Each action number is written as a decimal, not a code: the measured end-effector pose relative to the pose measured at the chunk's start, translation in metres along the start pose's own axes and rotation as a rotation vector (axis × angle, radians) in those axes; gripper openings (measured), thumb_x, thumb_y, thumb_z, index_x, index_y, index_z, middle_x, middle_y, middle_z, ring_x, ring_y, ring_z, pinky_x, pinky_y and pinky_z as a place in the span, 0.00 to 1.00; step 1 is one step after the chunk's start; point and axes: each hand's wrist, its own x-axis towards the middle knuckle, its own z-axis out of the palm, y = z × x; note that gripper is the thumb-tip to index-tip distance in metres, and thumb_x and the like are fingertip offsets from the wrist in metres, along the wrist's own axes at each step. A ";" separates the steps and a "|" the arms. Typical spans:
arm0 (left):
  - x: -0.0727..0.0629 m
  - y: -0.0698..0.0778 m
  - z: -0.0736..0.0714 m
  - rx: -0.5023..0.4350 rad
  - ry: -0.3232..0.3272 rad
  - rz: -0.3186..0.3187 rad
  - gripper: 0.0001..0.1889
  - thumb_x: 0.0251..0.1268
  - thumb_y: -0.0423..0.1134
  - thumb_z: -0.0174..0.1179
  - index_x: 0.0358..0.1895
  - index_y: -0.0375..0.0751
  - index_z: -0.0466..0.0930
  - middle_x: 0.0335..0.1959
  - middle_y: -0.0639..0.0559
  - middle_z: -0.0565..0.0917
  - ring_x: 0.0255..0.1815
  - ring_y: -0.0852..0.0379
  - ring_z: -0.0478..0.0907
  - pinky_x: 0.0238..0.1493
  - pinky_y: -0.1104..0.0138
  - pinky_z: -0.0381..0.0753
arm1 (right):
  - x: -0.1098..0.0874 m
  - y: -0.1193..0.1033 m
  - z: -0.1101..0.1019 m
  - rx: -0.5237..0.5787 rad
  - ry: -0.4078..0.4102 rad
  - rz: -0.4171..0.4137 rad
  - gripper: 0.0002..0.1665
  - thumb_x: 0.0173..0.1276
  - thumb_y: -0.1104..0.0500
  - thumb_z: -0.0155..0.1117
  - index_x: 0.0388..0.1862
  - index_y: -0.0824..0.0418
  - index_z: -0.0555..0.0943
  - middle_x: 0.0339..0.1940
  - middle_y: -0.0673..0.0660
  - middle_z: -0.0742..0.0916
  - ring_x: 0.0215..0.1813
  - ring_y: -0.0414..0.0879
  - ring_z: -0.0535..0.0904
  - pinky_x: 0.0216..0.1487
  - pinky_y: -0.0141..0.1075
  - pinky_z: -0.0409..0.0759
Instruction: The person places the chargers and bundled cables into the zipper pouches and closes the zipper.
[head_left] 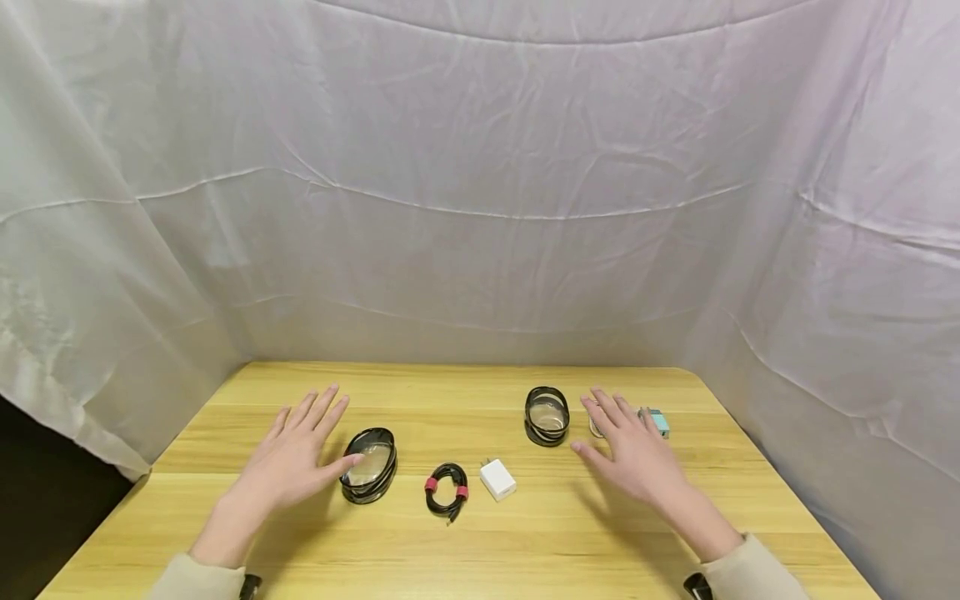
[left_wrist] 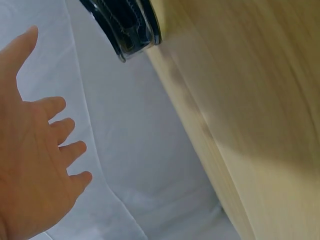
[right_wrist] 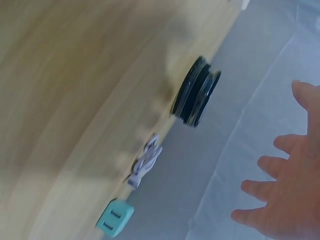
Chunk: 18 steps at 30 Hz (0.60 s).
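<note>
My left hand (head_left: 296,457) is held over the left side of the table with fingers straight and spread, holding nothing. Its thumb overlaps a black oval case with a clear window (head_left: 372,497) in the head view. On the other side, my right hand (head_left: 636,454) hovers with straight, spread fingers, empty too. Left of its fingertips stands a second, similar black case (head_left: 546,437). Partly hidden behind those fingers are a white cable (right_wrist: 145,162) and a teal plug charger (head_left: 659,422). Between the hands lie a coiled black cable with red ties (head_left: 463,477) and a white plug charger (head_left: 498,480).
The wooden table (head_left: 420,567) has pale fabric (head_left: 480,267) hanging behind it and along both sides. A dark area (head_left: 45,500) shows beyond the table's left edge. Both hands cast shadows onto the tabletop.
</note>
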 end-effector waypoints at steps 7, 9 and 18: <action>0.003 0.004 0.009 -0.013 -0.012 0.072 0.48 0.70 0.67 0.60 0.83 0.43 0.56 0.85 0.44 0.52 0.83 0.34 0.49 0.79 0.35 0.47 | 0.001 -0.019 0.009 0.087 -0.007 -0.071 0.46 0.77 0.33 0.56 0.84 0.53 0.61 0.84 0.58 0.63 0.81 0.66 0.58 0.78 0.69 0.50; 0.005 0.006 0.012 -0.022 -0.013 0.094 0.48 0.69 0.67 0.61 0.83 0.43 0.57 0.85 0.44 0.53 0.83 0.35 0.51 0.79 0.36 0.48 | 0.001 -0.025 0.012 0.123 -0.011 -0.100 0.45 0.77 0.33 0.57 0.84 0.53 0.61 0.84 0.57 0.63 0.81 0.65 0.59 0.78 0.68 0.51; 0.009 0.007 0.021 -0.043 -0.035 0.187 0.45 0.71 0.66 0.60 0.82 0.44 0.59 0.84 0.47 0.57 0.81 0.38 0.59 0.77 0.37 0.60 | 0.004 -0.047 0.025 0.254 -0.064 -0.230 0.45 0.77 0.35 0.59 0.84 0.52 0.60 0.84 0.55 0.63 0.80 0.61 0.63 0.78 0.64 0.58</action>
